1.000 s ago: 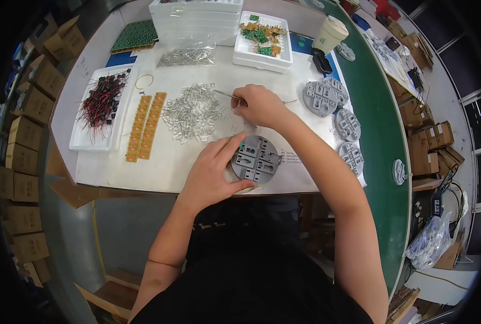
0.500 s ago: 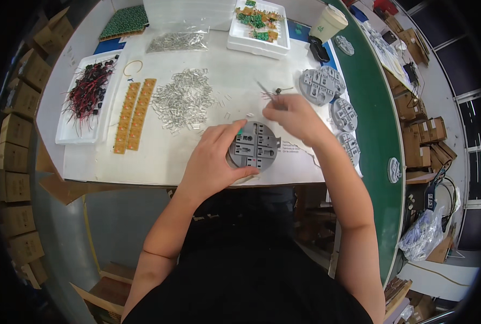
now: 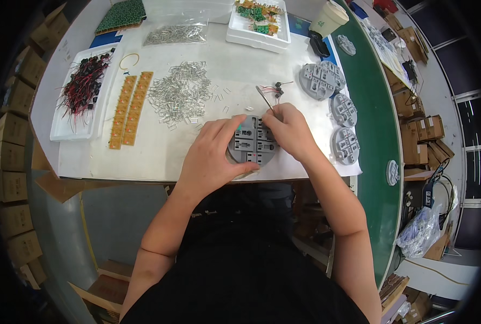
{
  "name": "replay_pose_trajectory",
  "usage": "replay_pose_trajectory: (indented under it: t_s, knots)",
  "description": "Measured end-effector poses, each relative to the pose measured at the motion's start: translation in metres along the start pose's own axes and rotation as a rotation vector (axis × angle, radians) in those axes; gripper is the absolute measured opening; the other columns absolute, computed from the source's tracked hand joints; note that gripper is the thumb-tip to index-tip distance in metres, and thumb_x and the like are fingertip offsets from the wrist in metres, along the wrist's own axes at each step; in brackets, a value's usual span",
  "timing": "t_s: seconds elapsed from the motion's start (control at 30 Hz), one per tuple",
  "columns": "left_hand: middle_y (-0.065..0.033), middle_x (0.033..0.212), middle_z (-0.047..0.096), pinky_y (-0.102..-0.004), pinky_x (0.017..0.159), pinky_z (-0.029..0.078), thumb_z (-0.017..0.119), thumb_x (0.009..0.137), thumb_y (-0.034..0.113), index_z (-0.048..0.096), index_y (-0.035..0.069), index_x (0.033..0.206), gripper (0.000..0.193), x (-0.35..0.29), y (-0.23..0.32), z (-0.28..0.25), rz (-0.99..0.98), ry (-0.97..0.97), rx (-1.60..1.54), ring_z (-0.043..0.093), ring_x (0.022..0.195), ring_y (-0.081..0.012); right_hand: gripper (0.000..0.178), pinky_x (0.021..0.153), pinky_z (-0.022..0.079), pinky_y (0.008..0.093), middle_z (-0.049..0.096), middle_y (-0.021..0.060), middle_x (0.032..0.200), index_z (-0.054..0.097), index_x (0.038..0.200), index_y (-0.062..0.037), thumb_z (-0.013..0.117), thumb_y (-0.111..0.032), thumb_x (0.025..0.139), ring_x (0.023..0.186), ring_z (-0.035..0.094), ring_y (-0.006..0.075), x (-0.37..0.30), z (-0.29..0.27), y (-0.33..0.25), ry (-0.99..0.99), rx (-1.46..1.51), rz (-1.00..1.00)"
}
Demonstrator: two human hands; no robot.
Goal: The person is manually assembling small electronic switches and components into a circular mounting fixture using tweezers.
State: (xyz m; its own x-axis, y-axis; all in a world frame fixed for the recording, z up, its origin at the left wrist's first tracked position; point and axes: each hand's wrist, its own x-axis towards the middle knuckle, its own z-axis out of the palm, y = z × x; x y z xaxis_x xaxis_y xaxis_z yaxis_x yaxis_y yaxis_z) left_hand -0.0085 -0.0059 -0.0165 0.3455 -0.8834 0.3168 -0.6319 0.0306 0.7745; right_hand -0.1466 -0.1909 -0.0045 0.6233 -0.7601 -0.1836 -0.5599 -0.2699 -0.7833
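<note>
A round grey plastic housing (image 3: 246, 144) with slots and small metal parts lies near the table's front edge. My left hand (image 3: 211, 151) is closed round its left side, thumb at the near rim and fingers at the far rim. Slim metal tweezers (image 3: 265, 99) are pinched in my right hand (image 3: 290, 129), at the housing's right edge. The tips of the tweezers are hidden by the hand. Just beyond lie a few small black parts with red wires (image 3: 278, 92). A small white piece (image 3: 249, 109) rests by the housing's far rim.
To the left are a heap of metal clips (image 3: 181, 92), two brown circuit strips (image 3: 137, 108) and a white tray (image 3: 62, 129) of wired black parts. More grey housings (image 3: 345, 110) stand at the right. Behind are a foam box (image 3: 256, 43), a bag of clips (image 3: 175, 34) and a cup (image 3: 329, 19).
My right hand has come left and nearer with the tweezers, from beside the wired parts to the housing's right edge. My left hand keeps its hold.
</note>
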Motion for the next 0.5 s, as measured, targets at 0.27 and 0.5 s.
replay_pose_trajectory:
  t_s: [0.27,0.5]
  knots:
    - [-0.0111,0.126,0.065,-0.0424,0.097,0.054,0.101,0.063,0.030,0.059,0.009,0.146,0.095,-0.003,-0.002,-0.001,0.030,0.019,0.013,0.061,0.117,-0.0311,0.028,0.083,0.056,0.0405,0.068,0.0179,0.106,0.073,0.096,0.0011,0.076,-0.026,0.090,0.093,0.070,0.0312,-0.011,-0.003,-0.025,-0.053,-0.268,-0.010]
    - [-0.0112,0.131,0.065,-0.0447,0.105,0.052,0.096,0.067,0.033,0.058,0.008,0.145,0.090,0.001,-0.001,-0.010,0.024,-0.019,0.004,0.060,0.123,-0.0331,0.021,0.062,0.054,0.0295,0.069,0.0092,0.110,0.070,0.094,-0.0015,0.086,-0.011,0.085,0.075,0.069,0.0169,-0.022,-0.017,-0.006,-0.016,-0.191,-0.605]
